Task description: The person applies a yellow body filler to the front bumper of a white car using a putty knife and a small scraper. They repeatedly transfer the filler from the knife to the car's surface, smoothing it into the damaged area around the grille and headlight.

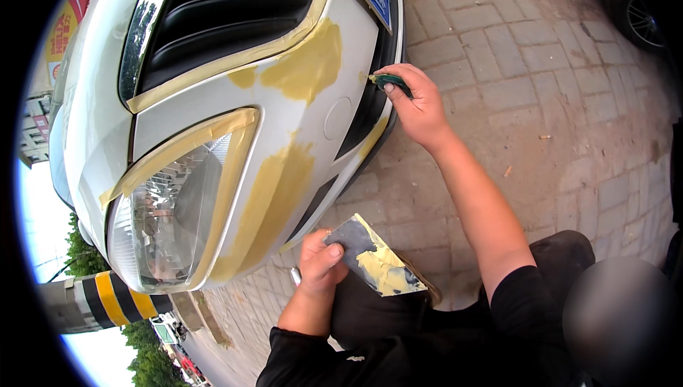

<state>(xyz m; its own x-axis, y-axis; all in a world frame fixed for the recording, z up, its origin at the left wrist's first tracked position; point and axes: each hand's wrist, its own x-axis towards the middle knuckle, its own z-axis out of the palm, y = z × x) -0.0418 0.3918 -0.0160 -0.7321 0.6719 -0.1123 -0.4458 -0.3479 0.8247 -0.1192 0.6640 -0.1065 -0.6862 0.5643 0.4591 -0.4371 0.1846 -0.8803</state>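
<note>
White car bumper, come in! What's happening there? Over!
Left hand gripping paste-smeared board. Right hand pinching green spreader near bumper. Bumper patched yellowish. Nothing seen blocking spreader.

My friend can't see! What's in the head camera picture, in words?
A person's right hand holds a small dark green spreader at the front of a white car, while the left hand grips a flat gray plate carrying yellow paste. Yellowish patches cover parts of the car, and tape edges the headlight and grille.

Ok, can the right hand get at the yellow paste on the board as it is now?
Probably yes: the left hand holds the board with the yellow paste uncovered, and nothing visible blocks the right hand, which pinches a green spreader by the bumper.
</note>
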